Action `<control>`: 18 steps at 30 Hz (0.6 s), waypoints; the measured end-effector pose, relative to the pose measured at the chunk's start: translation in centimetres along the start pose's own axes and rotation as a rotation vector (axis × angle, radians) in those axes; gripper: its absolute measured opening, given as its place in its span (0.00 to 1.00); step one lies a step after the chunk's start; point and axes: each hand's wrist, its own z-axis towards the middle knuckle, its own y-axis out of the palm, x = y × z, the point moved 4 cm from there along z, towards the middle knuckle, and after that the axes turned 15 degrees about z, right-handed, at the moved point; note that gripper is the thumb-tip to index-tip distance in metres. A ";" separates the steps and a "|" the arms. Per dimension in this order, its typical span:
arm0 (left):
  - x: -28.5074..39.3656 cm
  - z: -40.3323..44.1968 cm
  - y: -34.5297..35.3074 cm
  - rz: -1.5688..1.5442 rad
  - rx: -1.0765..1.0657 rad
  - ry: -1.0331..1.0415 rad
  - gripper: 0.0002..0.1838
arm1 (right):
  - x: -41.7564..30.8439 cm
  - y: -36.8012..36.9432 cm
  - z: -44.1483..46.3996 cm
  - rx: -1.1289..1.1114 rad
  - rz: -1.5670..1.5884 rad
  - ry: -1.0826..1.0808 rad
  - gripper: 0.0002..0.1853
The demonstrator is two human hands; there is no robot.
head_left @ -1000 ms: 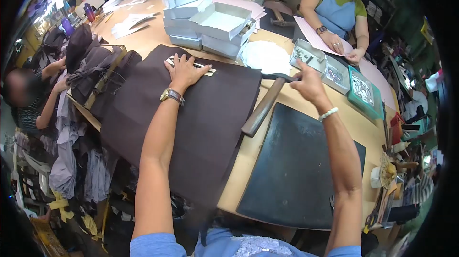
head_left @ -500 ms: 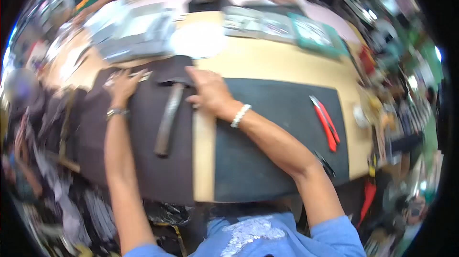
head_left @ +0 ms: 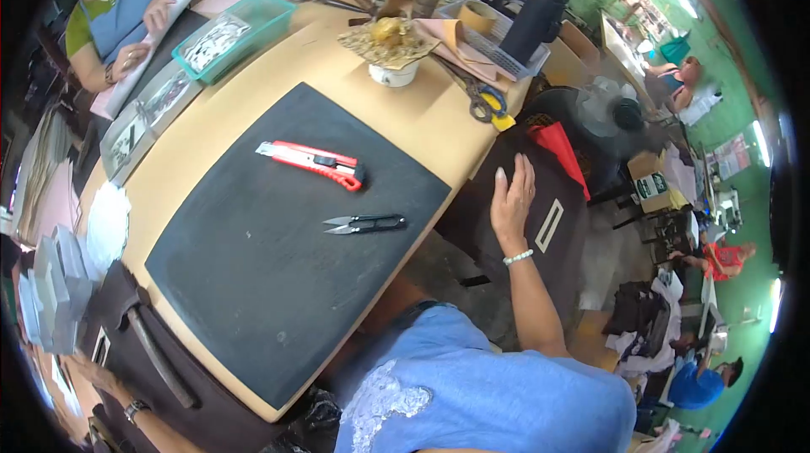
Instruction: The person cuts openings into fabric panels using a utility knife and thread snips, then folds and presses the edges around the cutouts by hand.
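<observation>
My right hand (head_left: 513, 207) is open, its fingers stretched out, above or on a dark brown sheet (head_left: 472, 217) beside the table's right edge. Just right of it, a pale rectangular frame-shaped piece (head_left: 550, 227) lies on brown material. At lower left, my left hand (head_left: 103, 377) rests by another dark brown sheet (head_left: 215, 394), near a second pale frame piece (head_left: 101, 347); its fingers are too indistinct to read. A hammer (head_left: 160, 358) with a wooden handle lies on that sheet. On the black mat (head_left: 278, 267) are a red box cutter (head_left: 312, 163) and black thread snips (head_left: 365, 223).
Along the table's back stand a teal tray (head_left: 179, 56), a white cup (head_left: 393, 75), scissors (head_left: 485, 103), a grey basket (head_left: 527, 61) and a black flask (head_left: 536, 21). A red cloth (head_left: 561, 158) hangs at the right corner. A co-worker (head_left: 126, 10) sits opposite.
The view has swung to the right. My right hand has left the hammer's area and is now past the table's right side. My left hand stays at the left brown sheet.
</observation>
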 end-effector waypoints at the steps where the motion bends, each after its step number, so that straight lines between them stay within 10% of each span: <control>1: 2.1 0.5 -1.4 -0.018 0.049 0.047 0.24 | 3.7 -0.1 -0.7 -0.020 -0.204 0.147 0.29; 7: 16.1 3.4 -12.6 -0.389 0.032 0.168 0.24 | 18.3 -2.7 -3.2 0.096 -0.591 0.765 0.34; 10: 20.9 3.9 -16.8 -0.723 -0.236 -0.229 0.27 | 18.3 -3.5 -2.0 -0.100 -0.633 0.815 0.31; 18: 27.0 2.4 -23.8 -0.904 -0.350 -0.251 0.29 | 16.9 -4.8 0.9 0.059 -0.263 0.910 0.19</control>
